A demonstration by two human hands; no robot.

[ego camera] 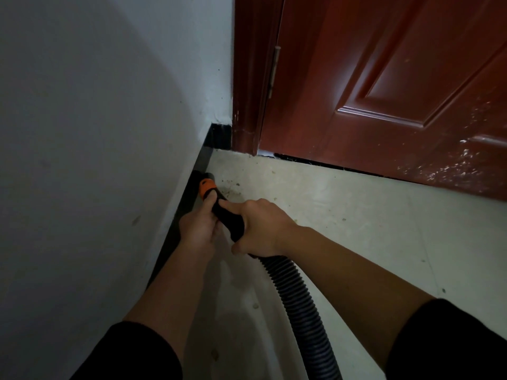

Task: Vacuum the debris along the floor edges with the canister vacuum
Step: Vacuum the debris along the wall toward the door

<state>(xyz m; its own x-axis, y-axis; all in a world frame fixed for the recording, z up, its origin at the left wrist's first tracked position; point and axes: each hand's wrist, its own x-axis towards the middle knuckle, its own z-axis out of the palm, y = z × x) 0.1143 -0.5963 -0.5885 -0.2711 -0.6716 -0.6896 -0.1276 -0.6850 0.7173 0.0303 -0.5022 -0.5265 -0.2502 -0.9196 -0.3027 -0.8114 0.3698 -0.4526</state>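
Observation:
A black vacuum handle (231,219) with an orange collar (207,188) points down at the floor where it meets the black skirting board (204,160). Its dark nozzle tip (199,176) sits against the skirting, close to the corner. My left hand (196,229) grips the handle just behind the orange collar. My right hand (260,229) holds the handle further back, where the ribbed black hose (299,305) begins. The hose trails toward the bottom of the view. Brown specks of debris (230,189) lie on the pale floor right of the nozzle. The canister is out of view.
A white wall (96,133) fills the left side. A red-brown door (397,91) and its frame (247,105) close off the far side, with a dark gap (323,164) under the door. Pale floor (356,215) stretches to the right.

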